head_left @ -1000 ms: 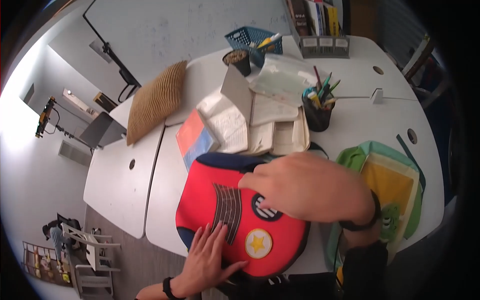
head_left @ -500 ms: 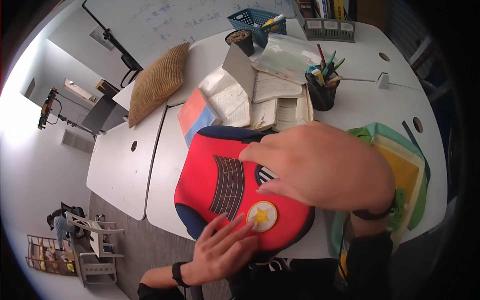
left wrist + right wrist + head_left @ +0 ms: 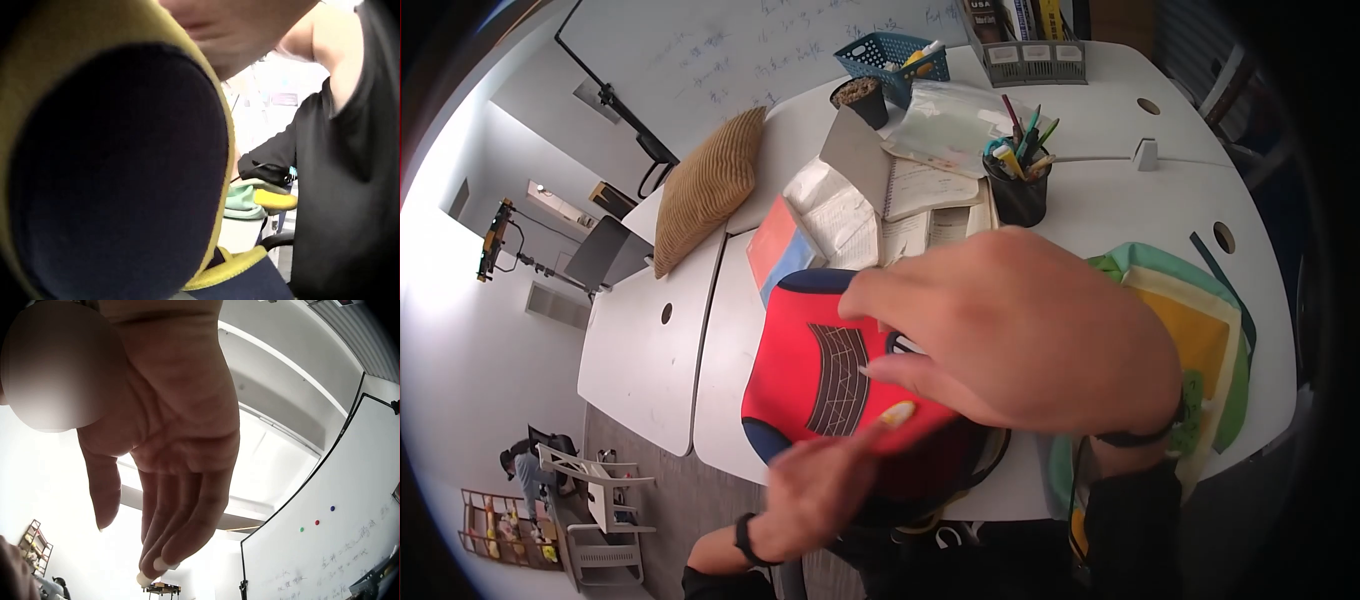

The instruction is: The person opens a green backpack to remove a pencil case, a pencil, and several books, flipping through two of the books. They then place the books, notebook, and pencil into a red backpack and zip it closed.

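Note:
A red child's backpack (image 3: pixel 785 355) with dark blue edges lies on the white table, a dark music-staff patch on its face. My left hand (image 3: pixel 820 490), blurred, grips its near edge, where the red face is bent up and the star patch looks narrowed. Dark fabric shows beneath that edge. The left wrist view has a navy panel (image 3: pixel 125 169) with yellow trim very close. Over the backpack's right side hangs my right hand (image 3: pixel 1020 335), covering part of it. In the right wrist view its fingers (image 3: pixel 181 512) droop loosely with the thumb apart, and nothing is held.
Behind the backpack lie open notebooks (image 3: pixel 930 185), a pen cup (image 3: pixel 1018 195), a plastic folder (image 3: pixel 950 120), a plant pot (image 3: pixel 860 98) and a blue basket (image 3: pixel 890 65). A green and yellow bag (image 3: pixel 1190 320) is at right, a brown cushion (image 3: pixel 710 190) at left.
My left hand has gone from lying spread on the backpack's face to its near edge, which has bent up. The right hand stays over the bag, shifted slightly left.

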`<state>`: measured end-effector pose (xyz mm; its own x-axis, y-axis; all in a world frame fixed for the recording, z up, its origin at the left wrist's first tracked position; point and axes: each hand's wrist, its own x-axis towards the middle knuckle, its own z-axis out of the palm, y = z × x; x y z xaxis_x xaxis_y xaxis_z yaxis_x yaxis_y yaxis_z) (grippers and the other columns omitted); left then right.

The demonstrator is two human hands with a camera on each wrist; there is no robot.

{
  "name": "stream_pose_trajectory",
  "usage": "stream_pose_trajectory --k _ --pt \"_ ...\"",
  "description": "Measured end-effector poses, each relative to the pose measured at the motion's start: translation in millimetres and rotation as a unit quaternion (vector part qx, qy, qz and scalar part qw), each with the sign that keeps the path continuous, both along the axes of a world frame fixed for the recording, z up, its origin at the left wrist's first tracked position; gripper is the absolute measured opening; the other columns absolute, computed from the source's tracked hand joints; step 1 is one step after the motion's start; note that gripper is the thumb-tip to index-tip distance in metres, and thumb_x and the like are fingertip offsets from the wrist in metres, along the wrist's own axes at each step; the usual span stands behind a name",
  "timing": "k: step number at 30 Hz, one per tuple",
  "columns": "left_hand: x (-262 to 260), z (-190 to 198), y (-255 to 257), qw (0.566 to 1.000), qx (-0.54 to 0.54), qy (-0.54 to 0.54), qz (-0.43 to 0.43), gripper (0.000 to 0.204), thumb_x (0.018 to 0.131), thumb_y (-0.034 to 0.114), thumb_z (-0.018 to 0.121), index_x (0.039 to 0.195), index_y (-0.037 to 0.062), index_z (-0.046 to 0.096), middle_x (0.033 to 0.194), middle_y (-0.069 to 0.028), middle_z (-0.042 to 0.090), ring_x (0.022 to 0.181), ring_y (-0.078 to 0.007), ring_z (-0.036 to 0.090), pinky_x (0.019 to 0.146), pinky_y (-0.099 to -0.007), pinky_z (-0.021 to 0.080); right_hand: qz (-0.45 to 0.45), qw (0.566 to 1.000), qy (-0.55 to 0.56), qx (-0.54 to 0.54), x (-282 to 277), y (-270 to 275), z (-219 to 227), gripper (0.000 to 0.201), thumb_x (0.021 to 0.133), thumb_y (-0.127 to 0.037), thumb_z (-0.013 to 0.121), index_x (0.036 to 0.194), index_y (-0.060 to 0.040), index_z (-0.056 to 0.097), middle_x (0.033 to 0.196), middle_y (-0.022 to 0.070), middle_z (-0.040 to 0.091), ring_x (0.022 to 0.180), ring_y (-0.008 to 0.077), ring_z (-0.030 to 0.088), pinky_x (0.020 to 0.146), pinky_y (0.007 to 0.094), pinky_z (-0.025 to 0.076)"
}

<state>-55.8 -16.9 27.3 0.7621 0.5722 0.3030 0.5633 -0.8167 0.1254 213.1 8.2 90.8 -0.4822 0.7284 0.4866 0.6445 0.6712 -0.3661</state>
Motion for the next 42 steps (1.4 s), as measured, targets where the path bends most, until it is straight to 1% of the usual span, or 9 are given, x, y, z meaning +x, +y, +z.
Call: stream_pose_trajectory --k 2,3,5,11,15,22,25,30,42 --pt "-32 21 13 0.971 -0.069 -0.098 0.206 0.026 0.087 0.005 0.07 0.112 0.0016 0.067 0.069 -0.007 0.062 0.055 -0.013 0.058 0.055 -0.0284 0.048 -0.023 0.999 0.049 -0.003 -1 -2 6 0.022 0.085 -0.017 0.072 0.1 -0.0037 0.063 0.078 0.0126 0.066 0.074 0.0329 0.066 0.065 0.0404 0.051" --pt "-51 24 20 0.915 -0.113 -0.27 0.277 0.023 0.094 0.007 0.066 0.115 -0.0019 0.065 0.072 -0.0025 0.065 0.059 -0.0069 0.056 0.055 -0.0258 0.046 -0.032 0.997 0.068 -0.007 -1 -3 9 0.021 0.085 -0.017 0.072 0.099 -0.0037 0.063 0.078 0.0125 0.065 0.073 0.0331 0.066 0.065 0.0405 0.051" --pt "-58 34 33 0.774 -0.101 -0.568 0.261 0.024 0.101 0.01 0.058 0.117 -0.0072 0.06 0.084 -0.0067 0.069 0.071 -0.0066 0.062 0.066 -0.0207 0.048 -0.041 0.995 0.083 -0.026 1 -4 16 0.019 0.086 -0.018 0.071 0.095 -0.004 0.063 0.077 0.0123 0.066 0.073 0.0331 0.066 0.064 0.0407 0.05" --pt "-70 49 29 0.818 -0.086 -0.523 0.225 0.026 0.102 0.017 0.057 0.113 -0.0057 0.061 0.089 -0.0089 0.072 0.073 -0.006 0.064 0.067 -0.0181 0.047 0.085 0.985 -0.113 -0.102 -21 9 -14 0.023 0.09 -0.018 0.066 0.099 0.0027 0.06 0.081 0.0156 0.065 0.076 0.0339 0.067 0.068 0.0411 0.054" --pt "-68 46 25 0.826 -0.079 -0.509 0.228 0.022 0.102 0.015 0.058 0.11 -0.0053 0.061 0.08 -0.0057 0.07 0.068 -0.0029 0.06 0.062 -0.0151 0.042 0.171 0.972 -0.09 -0.132 -59 23 -49 0.028 0.089 -0.016 0.064 0.106 0.0056 0.059 0.09 0.0182 0.065 0.089 0.0341 0.066 0.075 0.0436 0.055" --pt "-89 29 27 0.835 -0.052 -0.492 0.24 0.018 0.102 0.008 0.055 0.113 -0.0062 0.059 0.069 0.0011 0.064 0.06 0.0014 0.049 0.054 -0.0151 0.03 0.057 0.96 -0.224 -0.16 -89 33 -113 0.045 0.085 -0.016 0.067 0.123 0.0053 0.057 0.105 0.0203 0.065 0.103 0.0362 0.065 0.087 0.0418 0.056" --pt "-105 22 26 0.846 -0.088 -0.466 0.245 0.022 0.104 0.017 0.055 0.112 -0.0031 0.06 0.075 0.0008 0.066 0.065 0.0007 0.05 0.06 -0.0154 0.035 0.084 0.938 -0.251 -0.222 -75 33 -128 0.048 0.085 -0.015 0.067 0.127 0.004 0.056 0.109 0.021 0.065 0.104 0.0369 0.065 0.088 0.043 0.056" --pt "-118 8 35 0.83 -0.126 -0.507 0.196 0.019 0.103 0.007 0.054 0.117 -0.0055 0.056 0.067 0.0046 0.058 0.058 0.0027 0.043 0.052 -0.0171 0.025 0.044 0.942 -0.283 -0.175 -92 42 -105 0.039 0.09 -0.012 0.053 0.125 0.0039 0.059 0.104 0.0214 0.068 0.094 0.0371 0.069 0.083 0.0435 0.056" --pt "-137 -13 37 0.808 -0.127 -0.547 0.18 0.02 0.103 0.01 0.055 0.116 -0.0056 0.058 0.069 0.0038 0.058 0.058 0.0017 0.043 0.052 -0.0168 0.027 0.056 0.939 -0.243 -0.236 -150 117 -137 0.046 0.096 -0.013 0.045 0.142 -0.0054 0.051 0.145 0.0224 0.05 0.139 0.034 0.044 0.117 0.0397 0.033"
